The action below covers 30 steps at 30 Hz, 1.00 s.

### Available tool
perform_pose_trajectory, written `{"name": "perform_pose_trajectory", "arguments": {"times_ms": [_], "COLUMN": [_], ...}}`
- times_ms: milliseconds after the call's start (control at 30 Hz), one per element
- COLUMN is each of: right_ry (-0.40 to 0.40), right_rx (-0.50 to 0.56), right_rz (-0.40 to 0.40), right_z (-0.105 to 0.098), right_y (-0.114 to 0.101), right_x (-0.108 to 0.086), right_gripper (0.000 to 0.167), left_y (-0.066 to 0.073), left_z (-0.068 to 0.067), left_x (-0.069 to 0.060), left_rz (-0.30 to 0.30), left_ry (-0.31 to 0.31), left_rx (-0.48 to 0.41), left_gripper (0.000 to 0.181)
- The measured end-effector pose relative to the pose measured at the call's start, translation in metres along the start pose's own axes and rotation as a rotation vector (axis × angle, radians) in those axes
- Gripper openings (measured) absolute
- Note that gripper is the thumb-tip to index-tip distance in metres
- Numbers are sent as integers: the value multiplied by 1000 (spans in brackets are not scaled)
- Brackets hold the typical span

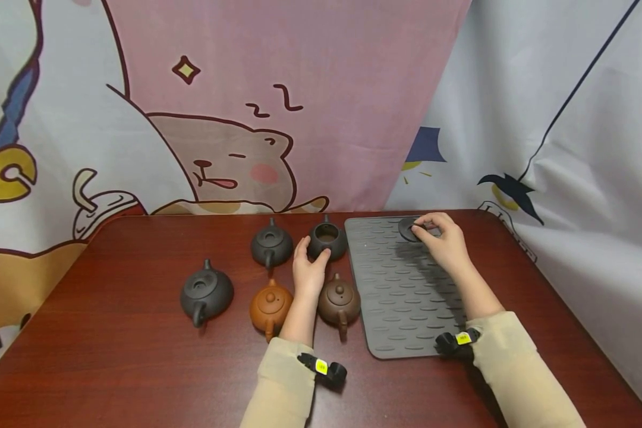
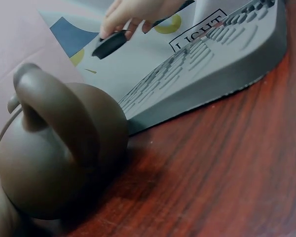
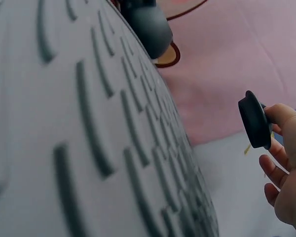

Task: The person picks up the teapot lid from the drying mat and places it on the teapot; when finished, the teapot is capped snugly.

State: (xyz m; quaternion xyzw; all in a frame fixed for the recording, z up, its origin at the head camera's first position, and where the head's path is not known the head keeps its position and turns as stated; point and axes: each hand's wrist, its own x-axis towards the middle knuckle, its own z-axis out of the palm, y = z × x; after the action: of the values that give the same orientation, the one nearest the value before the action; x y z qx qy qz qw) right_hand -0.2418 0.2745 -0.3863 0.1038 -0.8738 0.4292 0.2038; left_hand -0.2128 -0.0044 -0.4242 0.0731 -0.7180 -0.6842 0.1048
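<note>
My right hand [image 1: 449, 242] pinches a dark teapot lid [image 1: 409, 229] by its top, held above the back of a grey ridged mat. In the right wrist view the lid [image 3: 255, 120] is tilted on edge, clear of the mat. My left hand [image 1: 309, 273] is at the front of a lidless dark teapot [image 1: 336, 245], fingers on its left side and thumb near its front; its handle is hidden behind the hand. A brown teapot [image 1: 339, 302] stands right of my left wrist, and an orange-brown teapot [image 1: 270, 306] stands left of it.
The grey mat [image 1: 406, 303] lies on the right of the red-brown wooden table [image 1: 139, 356]. Two more dark teapots, one at the back [image 1: 271, 242] and one farther left [image 1: 207, 292], have their lids on. A printed cloth [image 1: 342, 107] hangs behind the table.
</note>
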Motion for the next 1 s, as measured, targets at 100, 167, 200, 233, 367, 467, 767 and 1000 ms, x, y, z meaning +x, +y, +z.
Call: {"name": "perform_pose_trajectory", "arguments": {"times_ms": [100, 167, 200, 233, 367, 467, 767, 1000], "right_ry": [-18, -35, -45, -54, -93, -120, -196, -247], "right_rx": [11, 20, 23, 28, 40, 31, 60, 64], "right_rz": [-14, -24, -30, -36, -66, -65, -66, -126], "right_z": [3, 6, 7, 9, 15, 20, 41, 57], "right_y": [-10, -16, -19, -22, -33, -40, -53, -57], "right_x": [4, 8, 9, 11, 16, 20, 32, 39], "right_gripper": [16, 16, 16, 16, 16, 17, 16, 14], "left_y": [0, 0, 0, 0, 0, 0, 0, 1], "left_z": [0, 0, 0, 1, 0, 0, 1, 1], "left_x": [0, -1, -1, 0, 0, 0, 1, 1], "left_rz": [5, 8, 9, 10, 8, 5, 15, 15], "left_ry": [0, 0, 1, 2, 3, 4, 12, 23], "left_rx": [2, 2, 1, 0, -4, -7, 4, 9], "left_gripper": [57, 57, 57, 57, 57, 57, 57, 56]}}
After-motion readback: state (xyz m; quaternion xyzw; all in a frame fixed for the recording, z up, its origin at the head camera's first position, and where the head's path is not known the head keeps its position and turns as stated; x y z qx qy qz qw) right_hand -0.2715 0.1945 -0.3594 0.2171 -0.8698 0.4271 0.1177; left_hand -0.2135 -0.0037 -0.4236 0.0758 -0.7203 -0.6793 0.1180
